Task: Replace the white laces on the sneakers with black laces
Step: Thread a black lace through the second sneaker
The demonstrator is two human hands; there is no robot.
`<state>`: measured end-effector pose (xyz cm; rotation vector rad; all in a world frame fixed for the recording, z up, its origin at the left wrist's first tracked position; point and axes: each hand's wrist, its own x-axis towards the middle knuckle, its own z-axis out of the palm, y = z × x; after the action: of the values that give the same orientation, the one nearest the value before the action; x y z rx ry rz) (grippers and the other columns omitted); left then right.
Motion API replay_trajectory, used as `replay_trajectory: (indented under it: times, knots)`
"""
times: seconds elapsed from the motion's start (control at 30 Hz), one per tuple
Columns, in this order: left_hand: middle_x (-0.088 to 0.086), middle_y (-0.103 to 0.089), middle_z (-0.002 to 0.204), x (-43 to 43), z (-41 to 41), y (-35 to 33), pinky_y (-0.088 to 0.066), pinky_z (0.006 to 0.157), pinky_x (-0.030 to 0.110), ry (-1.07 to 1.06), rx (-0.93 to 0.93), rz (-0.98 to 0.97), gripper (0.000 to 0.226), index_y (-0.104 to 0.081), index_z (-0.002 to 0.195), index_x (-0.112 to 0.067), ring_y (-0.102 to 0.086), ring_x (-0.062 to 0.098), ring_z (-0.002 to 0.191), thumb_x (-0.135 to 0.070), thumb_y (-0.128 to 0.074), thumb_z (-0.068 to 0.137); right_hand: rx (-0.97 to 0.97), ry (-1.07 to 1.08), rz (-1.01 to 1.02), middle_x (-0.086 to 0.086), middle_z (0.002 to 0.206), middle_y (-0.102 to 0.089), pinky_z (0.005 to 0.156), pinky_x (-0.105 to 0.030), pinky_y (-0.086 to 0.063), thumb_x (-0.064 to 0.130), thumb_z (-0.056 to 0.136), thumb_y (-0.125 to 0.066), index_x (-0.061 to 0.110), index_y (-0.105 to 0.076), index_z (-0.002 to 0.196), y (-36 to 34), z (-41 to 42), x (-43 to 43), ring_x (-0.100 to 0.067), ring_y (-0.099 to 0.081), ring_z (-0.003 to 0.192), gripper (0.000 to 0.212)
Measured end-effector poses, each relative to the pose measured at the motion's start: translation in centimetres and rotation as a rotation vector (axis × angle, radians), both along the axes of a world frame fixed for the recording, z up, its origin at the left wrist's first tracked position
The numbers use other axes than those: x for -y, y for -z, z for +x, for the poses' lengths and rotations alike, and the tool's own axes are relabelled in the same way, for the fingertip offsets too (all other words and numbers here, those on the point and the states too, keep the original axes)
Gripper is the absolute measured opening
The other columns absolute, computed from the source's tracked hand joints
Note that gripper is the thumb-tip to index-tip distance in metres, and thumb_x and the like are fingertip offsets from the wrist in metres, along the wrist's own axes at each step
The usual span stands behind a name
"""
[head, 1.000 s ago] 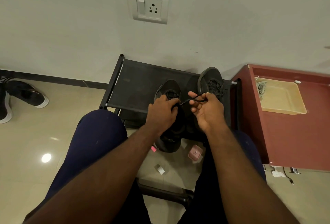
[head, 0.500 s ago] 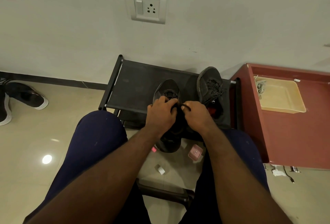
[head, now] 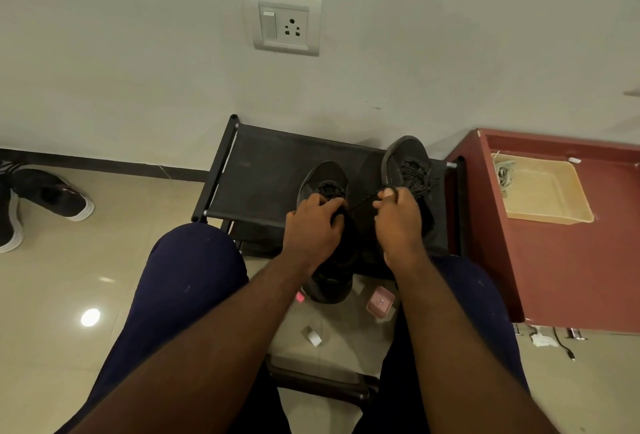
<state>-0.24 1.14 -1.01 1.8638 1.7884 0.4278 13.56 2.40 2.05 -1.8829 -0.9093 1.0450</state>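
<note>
— A plain pale wall with a socket (head: 286, 23) high on it, and a tiled floor. What's over on the left?

— A spare pair of shoes (head: 52, 191) by the skirting, well apart from the work. Next comes the black rack (head: 263, 170) against the wall, with both sneakers on it, toes to the wall.

— Which one is in hand?

— The left sneaker (head: 323, 181). Its long axis runs from the person's knees straight away to the wall, heel nearest the person. The left hand (head: 313, 226) lies on top of it, fingers curled down over the tongue, gripping there.

— And the lace?

— The black lace (head: 363, 200) comes out from under that hand and runs taut, up and to the right. It ends at the right hand (head: 398, 219), which pinches it between thumb and forefinger. So the free end lies right of the shoe, and the right hand is the nearer one to draw it. I'd judge the pull goes rightward, across the shoe's axis, while the left hand steadies the shoe.

— The other one?

— The right sneaker (head: 405, 160) stands just behind the right hand, black-laced as far as I can tell.

— Further right?

— A red cabinet (head: 571, 271) with a tan tray (head: 547, 191) on it. The pale tangle in the tray's corner may be the white laces, but I can't be sure.

— Any brand or writing?

— None I can read.
</note>
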Motion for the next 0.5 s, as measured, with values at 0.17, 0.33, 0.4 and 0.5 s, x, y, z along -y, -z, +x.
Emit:
replay_trajectory:
  times: [0.17,0.33,0.4,0.5]
  knots:
    - [-0.001,-0.052,0.121,0.0,0.1,0.2,-0.038,0.100,0.041,0.000,0.021,0.006,0.034,-0.055,0.132,-0.034,-0.050,0.016,0.113,-0.036,-0.048,0.099,-0.989,0.526,0.053,-0.011,0.092,-0.054,0.098,-0.053,-0.050,0.011,0.108,-0.038,0.006,-0.053,0.089,-1.5,1.3,-0.7,-0.033,-0.067,0.087,0.024]
    - [0.000,-0.053,0.121,-0.1,0.1,0.2,-0.042,0.099,0.043,-0.004,0.008,0.007,0.036,-0.055,0.133,-0.032,-0.051,0.019,0.114,-0.036,-0.049,0.098,-0.595,0.272,0.029,-0.002,0.079,-0.048,0.056,-0.032,-0.041,0.019,0.107,-0.039,0.013,-0.054,0.089,-1.1,0.2,-0.6,-0.012,-0.042,0.054,0.024]
    - [0.001,-0.053,0.121,0.0,0.1,0.2,-0.042,0.099,0.044,0.010,-0.005,-0.001,0.035,-0.054,0.133,-0.032,-0.050,0.020,0.114,-0.036,-0.049,0.098,-0.070,-0.047,0.039,-0.003,0.087,-0.055,0.062,-0.036,-0.045,0.024,0.107,-0.042,0.015,-0.057,0.096,-0.3,-0.2,-0.8,-0.014,-0.050,0.067,0.021]
    - [0.002,-0.053,0.121,-0.1,0.0,0.4,-0.043,0.097,0.045,0.022,-0.023,0.002,0.036,-0.054,0.133,-0.033,-0.051,0.022,0.114,-0.036,-0.049,0.098,0.464,-0.522,0.004,-0.008,0.099,-0.059,0.074,-0.036,-0.047,0.018,0.104,-0.045,0.007,-0.063,0.102,0.4,-0.5,-0.3,-0.021,-0.058,0.086,0.021]
